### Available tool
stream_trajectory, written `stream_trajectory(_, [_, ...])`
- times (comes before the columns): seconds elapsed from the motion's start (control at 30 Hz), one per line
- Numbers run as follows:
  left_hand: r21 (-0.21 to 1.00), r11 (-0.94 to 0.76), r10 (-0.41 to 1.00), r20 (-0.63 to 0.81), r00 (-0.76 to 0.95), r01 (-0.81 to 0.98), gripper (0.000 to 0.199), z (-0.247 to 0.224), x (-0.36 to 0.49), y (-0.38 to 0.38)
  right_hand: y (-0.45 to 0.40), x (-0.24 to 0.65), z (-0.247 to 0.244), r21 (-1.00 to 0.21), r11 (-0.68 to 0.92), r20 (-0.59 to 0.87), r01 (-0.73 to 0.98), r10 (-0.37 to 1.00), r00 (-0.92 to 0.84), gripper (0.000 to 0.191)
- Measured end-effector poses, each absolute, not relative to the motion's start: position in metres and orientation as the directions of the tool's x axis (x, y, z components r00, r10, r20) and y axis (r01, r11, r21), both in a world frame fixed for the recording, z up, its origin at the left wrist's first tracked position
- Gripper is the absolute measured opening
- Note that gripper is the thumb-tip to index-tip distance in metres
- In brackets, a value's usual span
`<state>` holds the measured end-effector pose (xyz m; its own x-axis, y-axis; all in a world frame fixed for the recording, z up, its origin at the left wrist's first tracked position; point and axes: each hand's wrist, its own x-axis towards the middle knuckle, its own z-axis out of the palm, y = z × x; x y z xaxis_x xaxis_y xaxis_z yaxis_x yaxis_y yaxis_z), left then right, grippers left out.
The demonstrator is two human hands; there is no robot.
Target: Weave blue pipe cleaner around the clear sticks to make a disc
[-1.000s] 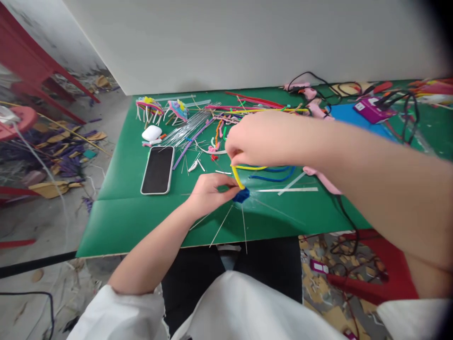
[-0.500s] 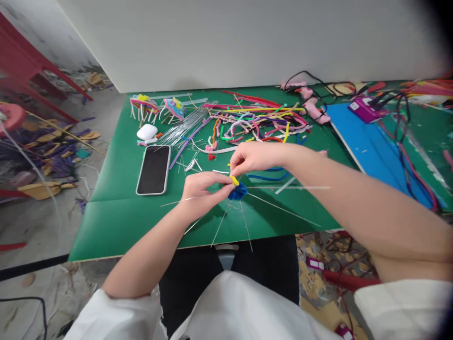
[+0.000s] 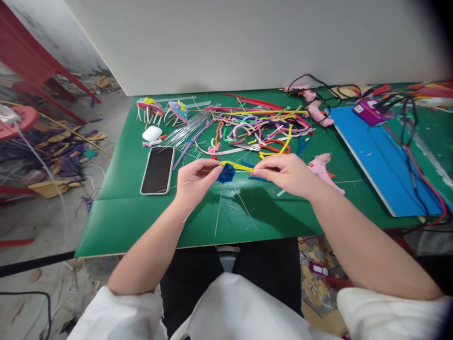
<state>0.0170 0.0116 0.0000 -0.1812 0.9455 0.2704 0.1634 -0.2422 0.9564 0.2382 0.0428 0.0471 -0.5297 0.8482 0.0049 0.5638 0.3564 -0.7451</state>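
Observation:
A dark blue fuzzy disc [image 3: 226, 173] with thin wires radiating from it hangs over the near part of the table. My left hand [image 3: 197, 178] pinches its left edge between thumb and fingers. A yellow pipe cleaner [image 3: 238, 165] runs along the top of the disc toward the right. Its right end is pinched in my right hand [image 3: 283, 173], which seems close to one of the wires too. Both hands are closed at the fingertips, and the exact grip points are hidden by the fingers.
Behind lie scissors [image 3: 253, 147], a pile of coloured pipe cleaners [image 3: 262, 123] and a bundle of wires [image 3: 186, 128]. A phone [image 3: 157, 170] lies left. A pink glue gun [image 3: 323, 170] and a blue board [image 3: 382, 160] are at right. Two small umbrella-like pieces [image 3: 177, 111] stand at the back left.
My right hand has moved right, drawing the yellow strand out from the disc. My left hand still holds the disc, now turned. The scissors and pink glue gun have come into sight.

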Motion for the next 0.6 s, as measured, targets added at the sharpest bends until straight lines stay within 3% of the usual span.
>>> stream_trajectory(0.2, [0.988,-0.144,0.982,0.149,-0.117,0.046,0.028,0.002,0.017,0.013,0.032,0.24,0.043,-0.683,0.462,0.135,0.565,0.841,-0.524,0.019])
stream_trajectory(0.37, [0.986,-0.154,0.984,0.159,-0.08,0.057,0.027,0.003,0.017,0.013,0.026,0.239,0.044,-0.777,0.338,0.037,0.532,0.867,-0.496,0.03])
stream_trajectory(0.5, [0.97,-0.203,0.975,0.212,-0.058,0.133,0.024,0.003,0.018,0.01,0.021,0.229,0.038,-0.843,0.262,-0.018,0.47,0.86,-0.511,0.051])
stream_trajectory(0.6, [0.899,-0.356,0.929,0.37,-0.007,0.254,0.018,0.005,0.019,0.006,0.015,0.215,0.029,-0.887,0.264,0.06,0.379,0.879,-0.472,0.049])
